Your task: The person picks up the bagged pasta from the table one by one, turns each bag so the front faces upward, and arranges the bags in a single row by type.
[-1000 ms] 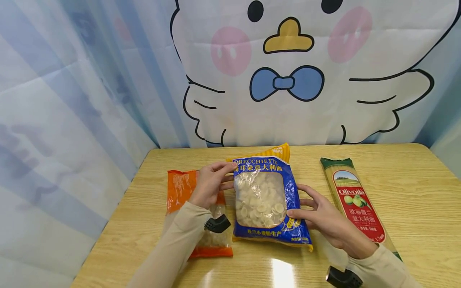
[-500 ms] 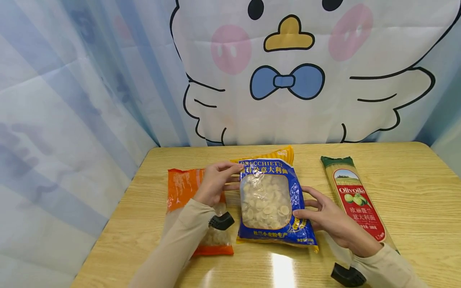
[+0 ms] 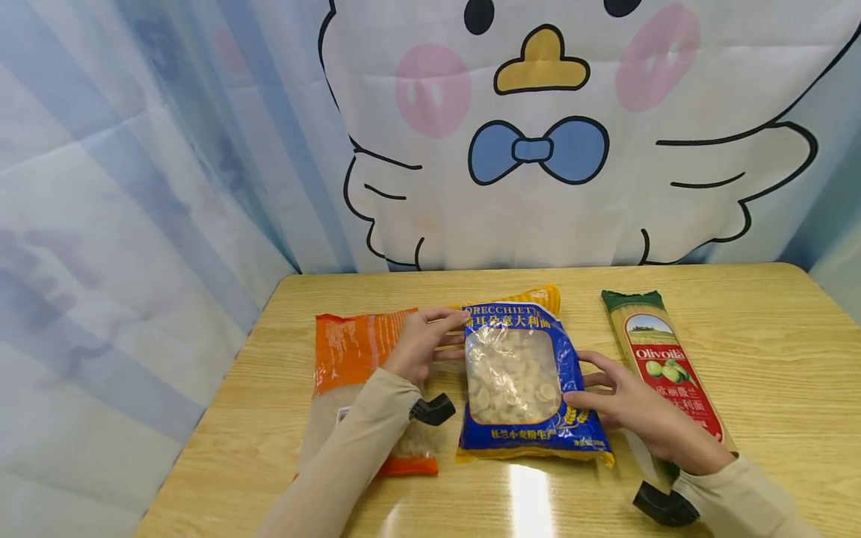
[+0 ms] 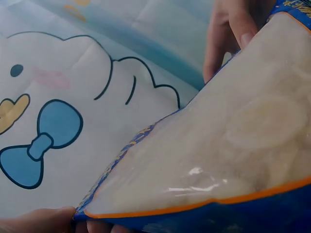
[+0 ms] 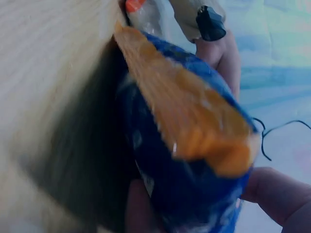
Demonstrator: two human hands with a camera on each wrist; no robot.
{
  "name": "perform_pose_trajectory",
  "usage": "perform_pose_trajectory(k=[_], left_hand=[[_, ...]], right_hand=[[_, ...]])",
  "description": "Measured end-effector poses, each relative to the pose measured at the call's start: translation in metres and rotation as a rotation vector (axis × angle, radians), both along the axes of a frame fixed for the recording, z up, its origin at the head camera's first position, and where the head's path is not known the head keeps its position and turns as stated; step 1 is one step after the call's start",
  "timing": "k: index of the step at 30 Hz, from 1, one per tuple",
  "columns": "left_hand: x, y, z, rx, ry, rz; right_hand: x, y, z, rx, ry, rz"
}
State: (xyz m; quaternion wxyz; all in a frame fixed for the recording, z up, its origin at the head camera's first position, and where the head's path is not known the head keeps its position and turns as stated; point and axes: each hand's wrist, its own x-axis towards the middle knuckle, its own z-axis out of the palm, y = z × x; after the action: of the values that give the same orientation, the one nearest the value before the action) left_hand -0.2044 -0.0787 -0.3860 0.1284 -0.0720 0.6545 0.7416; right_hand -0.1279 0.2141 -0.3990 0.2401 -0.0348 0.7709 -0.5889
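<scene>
Both hands hold a blue and yellow bag of orecchiette pasta (image 3: 514, 377), its clear window showing the pale pieces. My left hand (image 3: 433, 345) pinches the bag's upper left edge, thumb in front and fingers behind. At the lower right side my right hand (image 3: 632, 407) grips it, with the thumb on the front face. In the right wrist view the bag's yellow bottom seam (image 5: 189, 116) faces the camera, and a dark shadow lies on the table beneath the tilted bag. The left wrist view has the bag's window (image 4: 218, 145) close up.
Left of the bag, an orange and clear food packet (image 3: 350, 355) lies partly under the left forearm. A green and red Olivoilà spaghetti packet (image 3: 662, 366) lies to the right, partly behind the right hand. A cartoon-printed curtain (image 3: 531, 217) hangs behind the wooden table (image 3: 222, 448).
Both hands have moved the orecchiette bag to the right and its top slightly down, away from the orange packet. The two other packets have stayed where they were.
</scene>
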Motion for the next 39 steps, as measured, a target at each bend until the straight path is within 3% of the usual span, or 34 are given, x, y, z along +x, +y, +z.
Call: perform_pose_trajectory(k=[7, 11, 18, 28, 33, 39], left_hand=[[-0.002, -0.001, -0.004, -0.025, -0.053, -0.032], [-0.002, 0.000, -0.009, -0.039, -0.046, -0.066], [-0.001, 0.006, -0.017, -0.055, -0.030, -0.091], [0.002, 0.016, -0.021, -0.064, 0.005, -0.045], [0.006, 0.014, -0.020, -0.071, 0.013, -0.033], [0.005, 0.012, -0.018, -0.051, 0.016, -0.079]], right_hand=[[-0.005, 0.008, 0.000, -0.018, -0.025, 0.004], [-0.006, 0.011, -0.003, -0.002, -0.031, -0.008], [-0.007, 0.016, -0.006, 0.075, 0.044, 0.006], [-0.008, 0.018, -0.007, 0.148, 0.176, 0.054], [-0.008, 0.014, -0.006, 0.212, 0.212, 0.030], [-0.009, 0.008, 0.000, 0.272, 0.260, -0.002]])
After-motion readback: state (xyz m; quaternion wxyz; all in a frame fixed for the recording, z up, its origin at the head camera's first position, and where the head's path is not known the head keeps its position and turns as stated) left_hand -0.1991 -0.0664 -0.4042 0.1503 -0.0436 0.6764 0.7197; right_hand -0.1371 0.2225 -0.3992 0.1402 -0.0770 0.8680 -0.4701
